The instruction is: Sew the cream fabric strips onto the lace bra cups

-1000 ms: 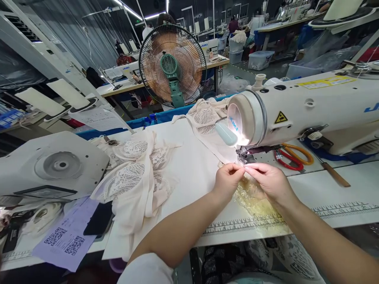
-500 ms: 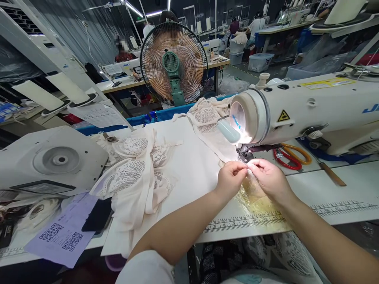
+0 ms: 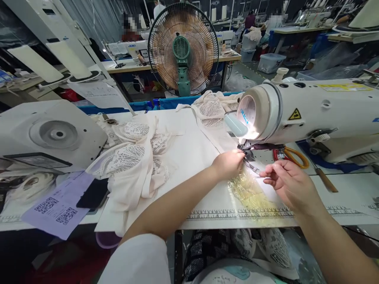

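My left hand (image 3: 229, 163) is closed close to the presser foot (image 3: 241, 147) of the sewing machine (image 3: 319, 106). Its fingertips hide whatever they pinch. To the right, my right hand (image 3: 288, 181) has thumb and forefinger pinched at the end of a thin, narrow strip (image 3: 253, 168). This strip runs back toward the needle area; its exact kind is too small to make out. Below both hands, shiny yellowish clear film (image 3: 251, 193) covers part of the table. Behind the presser foot lies a cream lace bra (image 3: 211, 110).
More lace bras (image 3: 130, 157) are heaped on the left of the table (image 3: 189, 157). A fan (image 3: 182, 51) stands beyond it. Scissors (image 3: 297, 157) and a wooden-handled tool (image 3: 325, 180) lie right. At left are a purple paper (image 3: 57, 207) and a dark phone-like object (image 3: 92, 193).
My hands were together below the presser foot and are now apart. The right hand has moved right, with the thin strip stretched out between it and the machine. The view has shifted slightly.
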A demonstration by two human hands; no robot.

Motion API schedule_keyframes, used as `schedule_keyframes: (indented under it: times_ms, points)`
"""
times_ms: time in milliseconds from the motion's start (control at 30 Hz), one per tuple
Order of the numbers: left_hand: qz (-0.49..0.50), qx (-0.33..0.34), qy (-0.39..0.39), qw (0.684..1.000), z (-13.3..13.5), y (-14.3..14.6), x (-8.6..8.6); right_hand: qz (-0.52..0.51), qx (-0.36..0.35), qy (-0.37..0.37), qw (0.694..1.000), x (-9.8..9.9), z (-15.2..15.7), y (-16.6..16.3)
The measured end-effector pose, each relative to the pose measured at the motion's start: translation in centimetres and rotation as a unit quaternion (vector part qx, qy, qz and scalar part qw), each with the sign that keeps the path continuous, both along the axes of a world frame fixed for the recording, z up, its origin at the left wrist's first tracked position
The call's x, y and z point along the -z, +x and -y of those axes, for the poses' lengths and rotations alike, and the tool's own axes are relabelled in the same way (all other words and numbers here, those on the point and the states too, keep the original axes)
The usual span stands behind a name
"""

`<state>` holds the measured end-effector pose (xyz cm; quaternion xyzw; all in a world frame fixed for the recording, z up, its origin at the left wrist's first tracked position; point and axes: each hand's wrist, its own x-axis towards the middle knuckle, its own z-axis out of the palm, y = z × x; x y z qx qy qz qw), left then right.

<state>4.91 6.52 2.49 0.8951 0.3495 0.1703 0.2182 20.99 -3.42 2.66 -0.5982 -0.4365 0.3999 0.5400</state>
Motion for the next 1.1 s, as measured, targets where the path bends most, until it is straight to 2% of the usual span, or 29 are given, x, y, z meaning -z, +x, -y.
schedule_keyframes:
  times_ms: [33, 100, 167, 233, 367, 500, 733, 1100]
  points:
    - [-0.06, 0.03, 0.035, 0.997, -0.3, 0.1, 0.0, 0.032, 0.005, 0.009, 0.999, -0.1, 0.2, 0.1]
    - [-0.14, 0.067, 0.101, 0.983, -0.9, 0.1, 0.3, 0.171, 0.008, 0.031, 0.985, -0.1, 0.2, 0.2]
    - [-0.171, 0.076, 0.146, 0.971, -1.6, -0.2, 0.6, 0.334, -0.002, 0.048, 0.941, 0.1, -0.5, 0.1]
    - [-0.183, 0.082, 0.165, 0.966, -2.4, -0.7, 0.7, 0.433, -0.015, 0.046, 0.9, 0.5, -2.0, -0.1]
    - [-0.206, 0.105, 0.16, 0.96, -4.0, -1.2, 0.5, 0.493, 0.0, 0.008, 0.87, 1.8, -5.6, -0.9]
    - [-0.169, 0.093, 0.131, 0.972, -4.9, -1.4, 0.6, 0.539, 0.055, -0.03, 0.84, 2.7, -7.4, -2.2]
    - [-0.128, 0.097, 0.119, 0.98, -5.4, -1.5, 1.6, 0.595, 0.126, -0.045, 0.792, 3.2, -7.8, -2.9]
    - [-0.097, 0.098, 0.102, 0.985, -5.5, -1.5, 2.0, 0.623, 0.14, -0.05, 0.768, 3.7, -8.0, -2.8]
